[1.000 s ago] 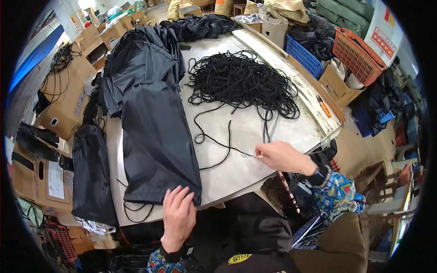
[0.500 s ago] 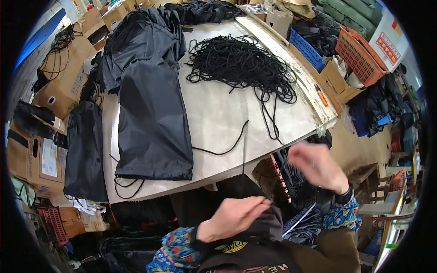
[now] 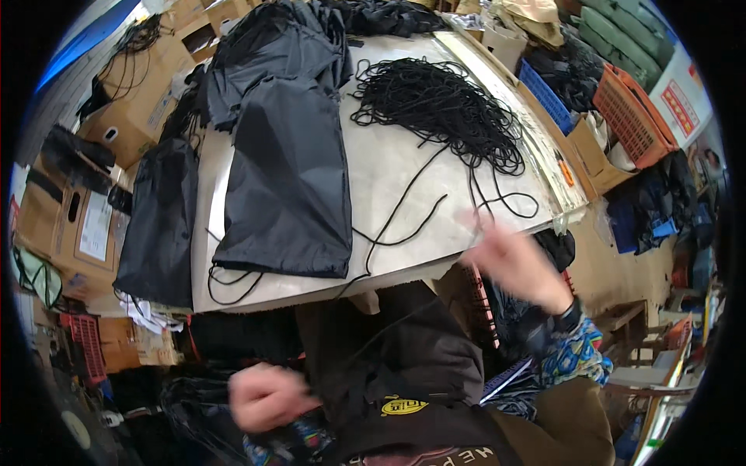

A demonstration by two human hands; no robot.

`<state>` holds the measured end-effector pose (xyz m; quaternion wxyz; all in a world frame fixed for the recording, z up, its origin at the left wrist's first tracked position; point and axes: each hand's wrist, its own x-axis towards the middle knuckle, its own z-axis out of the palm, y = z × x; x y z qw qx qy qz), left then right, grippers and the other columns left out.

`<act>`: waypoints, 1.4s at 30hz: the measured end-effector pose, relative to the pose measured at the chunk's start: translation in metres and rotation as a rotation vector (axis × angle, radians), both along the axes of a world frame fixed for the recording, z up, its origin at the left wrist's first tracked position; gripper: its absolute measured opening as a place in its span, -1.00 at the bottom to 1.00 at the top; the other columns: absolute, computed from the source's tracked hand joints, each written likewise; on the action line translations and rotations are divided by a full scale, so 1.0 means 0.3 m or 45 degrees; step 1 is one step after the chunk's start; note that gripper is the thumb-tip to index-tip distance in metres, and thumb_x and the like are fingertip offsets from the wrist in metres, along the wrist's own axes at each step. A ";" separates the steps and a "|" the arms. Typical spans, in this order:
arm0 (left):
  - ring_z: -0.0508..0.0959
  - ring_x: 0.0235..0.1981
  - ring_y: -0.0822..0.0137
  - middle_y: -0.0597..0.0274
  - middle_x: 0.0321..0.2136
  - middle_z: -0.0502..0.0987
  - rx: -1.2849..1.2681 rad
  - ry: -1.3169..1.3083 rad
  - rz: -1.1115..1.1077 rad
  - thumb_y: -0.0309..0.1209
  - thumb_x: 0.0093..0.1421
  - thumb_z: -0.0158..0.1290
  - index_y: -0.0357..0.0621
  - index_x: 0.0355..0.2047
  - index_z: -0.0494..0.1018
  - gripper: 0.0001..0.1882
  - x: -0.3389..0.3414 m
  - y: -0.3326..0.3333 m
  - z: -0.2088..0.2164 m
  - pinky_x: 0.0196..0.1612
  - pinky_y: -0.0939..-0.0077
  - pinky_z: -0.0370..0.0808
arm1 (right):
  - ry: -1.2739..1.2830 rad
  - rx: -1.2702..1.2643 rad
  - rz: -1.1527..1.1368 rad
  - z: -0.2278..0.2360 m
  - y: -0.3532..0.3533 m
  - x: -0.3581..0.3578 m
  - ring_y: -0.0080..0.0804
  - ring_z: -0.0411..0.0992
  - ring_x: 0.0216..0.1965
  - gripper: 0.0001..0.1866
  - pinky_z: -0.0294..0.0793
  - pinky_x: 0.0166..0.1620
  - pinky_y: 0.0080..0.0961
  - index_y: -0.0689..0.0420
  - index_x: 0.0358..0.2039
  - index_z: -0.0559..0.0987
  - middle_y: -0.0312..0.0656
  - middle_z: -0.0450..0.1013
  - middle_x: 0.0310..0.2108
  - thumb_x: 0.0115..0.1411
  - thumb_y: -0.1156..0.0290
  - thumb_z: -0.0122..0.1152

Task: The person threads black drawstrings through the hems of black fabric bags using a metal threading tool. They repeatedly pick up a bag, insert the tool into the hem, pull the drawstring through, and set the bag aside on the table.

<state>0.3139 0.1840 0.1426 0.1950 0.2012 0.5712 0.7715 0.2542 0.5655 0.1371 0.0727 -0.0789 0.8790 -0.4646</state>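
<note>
A dark drawstring bag (image 3: 287, 186) lies flat on the table, cord ends showing at its near hem. To its right is a tangled heap of black cord (image 3: 439, 109). One strand runs from the heap past the bag's right side and over the near table edge. My left hand (image 3: 272, 398) is low at left, blurred and curled like a fist; what it holds is hidden. My right hand (image 3: 519, 260), smeared by motion, hovers at the table's right front edge beside cord loops. Its fingers do not show clearly enough to tell a grip.
More dark bags (image 3: 272, 58) pile up at the far left of the table (image 3: 388, 179), and another bag (image 3: 159, 221) hangs over its left edge. An orange cutter (image 3: 565, 172) lies at the right rim. Cardboard boxes (image 3: 81, 225) and an orange basket (image 3: 633, 116) flank the table.
My left hand has moved left and down, away from my lap's middle. My right hand has shifted slightly left. A cord strand now stretches from the heap to the near edge.
</note>
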 end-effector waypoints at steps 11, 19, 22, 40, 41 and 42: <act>0.34 -0.77 0.54 0.21 -0.73 0.47 -0.292 0.060 0.095 -0.56 0.03 0.05 -0.37 -0.51 0.54 -0.89 -0.040 -0.124 -0.061 -0.69 0.67 0.17 | 0.205 0.023 -0.482 -0.038 0.163 0.036 -0.68 0.34 -0.42 -0.85 0.33 -0.31 -0.66 0.26 -0.40 0.55 -0.32 0.45 -0.52 0.21 0.47 0.06; 0.32 -0.77 0.51 0.24 -0.77 0.40 -0.060 -0.006 0.563 -0.51 0.06 0.08 -0.35 -0.65 0.45 -0.81 0.020 -0.150 -0.101 -0.69 0.67 0.19 | 0.354 0.327 -0.563 -0.114 0.335 -0.002 -0.68 0.27 -0.52 -0.81 0.29 -0.40 -0.67 0.25 -0.21 0.57 -0.34 0.36 -0.62 0.20 0.46 0.09; 0.35 -0.55 0.63 0.35 -0.53 0.49 -0.500 -0.358 0.151 -0.44 0.19 0.03 -0.29 -0.42 0.52 -0.84 -0.060 0.080 -0.058 -0.51 0.73 0.26 | -0.159 -0.022 -0.027 -0.021 0.011 0.010 -0.68 0.25 -0.57 -0.45 0.34 -0.46 -0.62 0.15 0.10 0.39 -0.32 0.38 -0.65 0.07 0.47 0.29; 0.11 -0.73 0.55 0.44 -0.68 0.10 1.273 -0.857 0.471 -0.36 0.32 -0.14 -0.08 -0.40 0.27 -0.85 -0.058 0.070 -0.074 -0.68 0.65 0.03 | 0.465 -0.637 -0.645 0.310 0.042 -0.157 -0.79 0.10 -0.71 -0.58 -0.03 -0.70 -0.84 0.30 -0.03 0.42 -0.46 0.28 -0.61 0.26 0.21 0.09; 0.16 -0.69 0.53 0.43 -0.64 0.16 1.101 -0.950 0.316 -0.38 0.30 -0.10 -0.09 -0.39 0.30 -0.88 -0.080 0.123 -0.109 -0.67 0.63 0.08 | 0.477 -0.371 -0.687 0.302 0.044 -0.154 -0.78 0.15 -0.67 -0.50 0.08 -0.66 -0.81 0.27 0.06 0.37 -0.44 0.32 -0.56 0.25 0.17 0.11; 0.21 -0.65 0.52 0.42 -0.60 0.22 0.933 -1.028 0.174 -0.40 0.28 -0.07 -0.10 -0.38 0.32 -0.90 -0.106 0.181 -0.146 -0.66 0.62 0.12 | 0.298 -0.099 -0.656 0.285 0.041 -0.131 -0.70 0.31 -0.53 -0.53 0.33 -0.48 -0.73 0.19 0.04 0.41 -0.37 0.39 -0.51 0.23 0.16 0.14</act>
